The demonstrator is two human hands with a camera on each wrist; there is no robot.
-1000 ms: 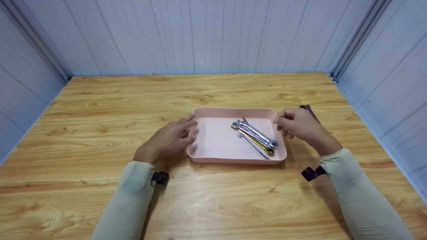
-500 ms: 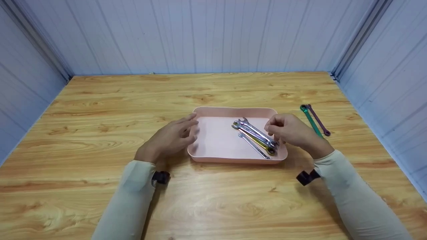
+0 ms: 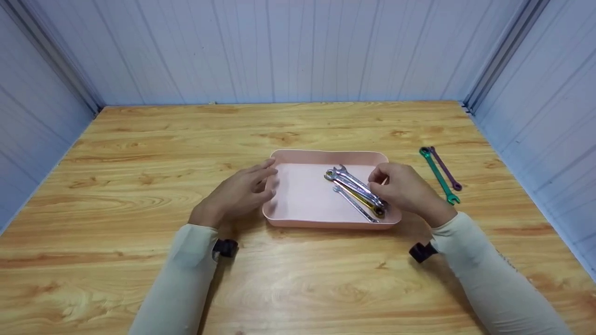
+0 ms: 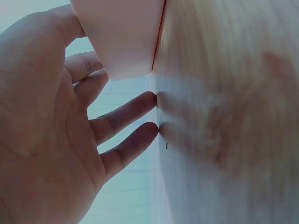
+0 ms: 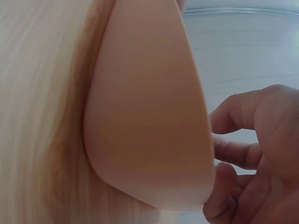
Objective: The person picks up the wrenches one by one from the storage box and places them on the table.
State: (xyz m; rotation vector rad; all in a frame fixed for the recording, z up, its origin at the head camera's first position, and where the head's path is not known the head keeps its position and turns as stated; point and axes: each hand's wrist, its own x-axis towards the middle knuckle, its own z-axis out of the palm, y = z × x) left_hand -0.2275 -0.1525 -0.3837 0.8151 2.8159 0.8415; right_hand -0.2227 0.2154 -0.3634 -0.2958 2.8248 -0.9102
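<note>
A shallow pink tray [image 3: 298, 222] sits in the middle of the table with several combination wrenches in its right half. Among them are a gold wrench [image 3: 367, 204], silver wrenches [image 3: 355, 179] lying over it, and a thin silver wrench [image 3: 352, 204] nearer me. My left hand [image 3: 237, 193] is at the tray's left end, fingers spread; the left wrist view shows two fingertips [image 4: 150, 99] down at the tabletop. Reaching over the right rim, my right hand [image 3: 402, 188] has bent thumb and forefinger right at the silver wrenches. I cannot tell whether they pinch one; the tray wall [image 5: 149, 107] hides the fingertips.
Right of the tray, a green wrench [image 3: 439, 174] and a purple wrench [image 3: 445, 168] lie side by side on the wooden table [image 3: 298, 288]. Pale panel walls [image 3: 298, 51] enclose the table at the back and both sides.
My right hand has moved left and inward from outside the tray's right rim to over the wrenches, uncovering the green and purple wrenches. The left hand keeps its place.
</note>
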